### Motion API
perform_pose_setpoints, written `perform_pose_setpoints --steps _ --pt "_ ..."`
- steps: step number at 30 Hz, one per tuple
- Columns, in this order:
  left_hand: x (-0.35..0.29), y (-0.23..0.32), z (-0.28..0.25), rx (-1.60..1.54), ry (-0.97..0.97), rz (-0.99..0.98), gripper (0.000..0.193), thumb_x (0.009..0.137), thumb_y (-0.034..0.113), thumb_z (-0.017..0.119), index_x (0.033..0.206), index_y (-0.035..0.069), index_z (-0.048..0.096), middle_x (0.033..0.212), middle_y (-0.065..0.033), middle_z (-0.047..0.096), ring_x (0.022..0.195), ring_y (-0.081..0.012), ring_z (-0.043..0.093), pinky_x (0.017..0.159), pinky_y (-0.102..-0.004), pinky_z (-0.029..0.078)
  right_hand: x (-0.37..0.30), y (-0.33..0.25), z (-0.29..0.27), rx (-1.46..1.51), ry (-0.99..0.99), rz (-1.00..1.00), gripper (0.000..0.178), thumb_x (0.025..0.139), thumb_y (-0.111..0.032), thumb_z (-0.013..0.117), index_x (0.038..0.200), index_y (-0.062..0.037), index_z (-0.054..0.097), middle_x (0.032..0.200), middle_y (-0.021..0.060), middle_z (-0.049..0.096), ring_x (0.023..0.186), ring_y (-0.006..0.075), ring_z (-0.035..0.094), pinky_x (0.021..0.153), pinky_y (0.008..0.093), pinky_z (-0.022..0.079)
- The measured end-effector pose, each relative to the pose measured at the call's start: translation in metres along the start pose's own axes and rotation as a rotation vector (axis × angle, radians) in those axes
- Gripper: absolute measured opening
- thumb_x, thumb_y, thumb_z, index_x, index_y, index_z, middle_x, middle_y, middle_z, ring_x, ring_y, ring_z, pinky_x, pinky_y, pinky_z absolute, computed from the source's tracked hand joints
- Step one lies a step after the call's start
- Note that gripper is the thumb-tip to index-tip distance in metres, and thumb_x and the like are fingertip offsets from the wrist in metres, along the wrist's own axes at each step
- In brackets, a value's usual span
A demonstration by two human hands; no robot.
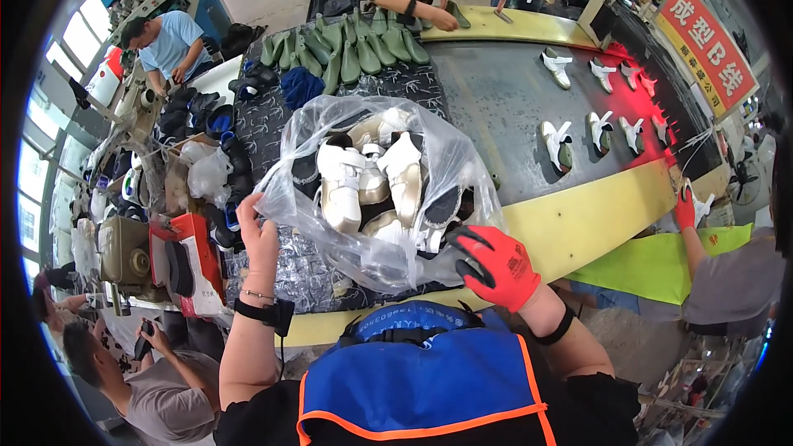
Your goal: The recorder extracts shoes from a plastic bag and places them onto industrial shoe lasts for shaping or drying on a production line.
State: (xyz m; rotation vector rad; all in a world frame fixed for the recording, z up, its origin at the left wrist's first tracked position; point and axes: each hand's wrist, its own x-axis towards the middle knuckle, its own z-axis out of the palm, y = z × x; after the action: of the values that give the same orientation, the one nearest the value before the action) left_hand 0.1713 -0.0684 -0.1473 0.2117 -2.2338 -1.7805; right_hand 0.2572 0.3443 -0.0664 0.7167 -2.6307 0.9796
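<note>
A clear plastic bag (318, 258) lies spread wide on the table before me. Inside are several white shoes (340, 190) with straps and tan soles, along with dark pieces that look like soles or insoles (443, 205). My left hand (258, 238), bare, pinches the bag's rim on its left side. On the near right side, my right hand (498, 267), in a red glove with black fingertips, grips the bag's edge. The plastic partly hides the lower shoes.
Green shoe lasts (351, 59) stand beyond the bag, beside a dark blue cloth (301, 87). A grey conveyor belt (504, 107) with strapped shoes (555, 147) runs at right between yellow boards (591, 219). Dark shoes and a red box (186, 264) crowd the left. Other people work around.
</note>
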Motion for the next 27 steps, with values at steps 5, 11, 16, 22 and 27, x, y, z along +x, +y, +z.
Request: perform_pose_setpoints --steps 5,11,16,22,27 --pt "-0.004 0.096 0.043 0.421 0.217 0.767 0.048 0.068 -0.009 0.046 0.115 0.000 0.054 0.131 -0.0206 0.050 0.125 -0.0393 0.046 0.107 -0.0450 0.035 0.058 0.003 -0.006 -0.331 0.274 -0.171 0.053 0.074 -0.011 0.067 0.126 -0.0125 0.059 0.131 0.0168 0.052 0.121 0.0414 0.048 0.099 0.0522 0.041" --pt "0.027 0.131 0.114 0.790 -0.031 0.546 0.044 0.078 0.023 0.071 0.117 0.006 0.059 0.145 -0.0225 0.038 0.133 -0.0462 0.036 0.106 -0.0507 0.035 0.119 0.088 0.002 -0.406 0.070 0.257 0.046 0.083 -0.018 0.060 0.128 -0.0140 0.056 0.135 0.0197 0.048 0.125 0.0443 0.044 0.103 0.0528 0.038" --pt "0.018 0.060 0.106 0.698 -0.030 0.375 0.056 0.070 0.035 0.081 0.113 0.006 0.058 0.139 -0.0247 0.039 0.126 -0.0450 0.041 0.101 -0.0473 0.040 0.082 0.179 0.032 1.216 0.174 0.606 0.031 0.090 -0.028 0.060 0.113 -0.0073 0.060 0.109 0.0130 0.064 0.099 0.0255 0.064 0.087 0.0397 0.052" --pt "0.042 0.072 0.056 0.715 0.034 0.066 0.042 0.073 0.036 0.079 0.087 0.003 0.057 0.071 -0.0115 0.060 0.066 -0.0347 0.059 0.064 -0.0441 0.048 0.092 0.137 0.023 1.874 0.422 0.726 0.031 0.093 -0.036 0.044 0.095 -0.0102 0.062 0.076 0.0105 0.065 0.053 0.0209 0.057 0.045 0.0339 0.047" --pt "0.093 0.035 0.025 1.057 -0.068 0.050 0.034 0.088 0.034 0.059 0.089 0.000 0.064 0.078 -0.0210 0.065 0.075 -0.0333 0.066 0.067 -0.0446 0.049 0.159 0.138 0.021 1.999 0.304 0.519 0.033 0.093 -0.034 0.042 0.081 -0.0087 0.057 0.068 0.0091 0.060 0.050 0.0187 0.054 0.044 0.0315 0.046"
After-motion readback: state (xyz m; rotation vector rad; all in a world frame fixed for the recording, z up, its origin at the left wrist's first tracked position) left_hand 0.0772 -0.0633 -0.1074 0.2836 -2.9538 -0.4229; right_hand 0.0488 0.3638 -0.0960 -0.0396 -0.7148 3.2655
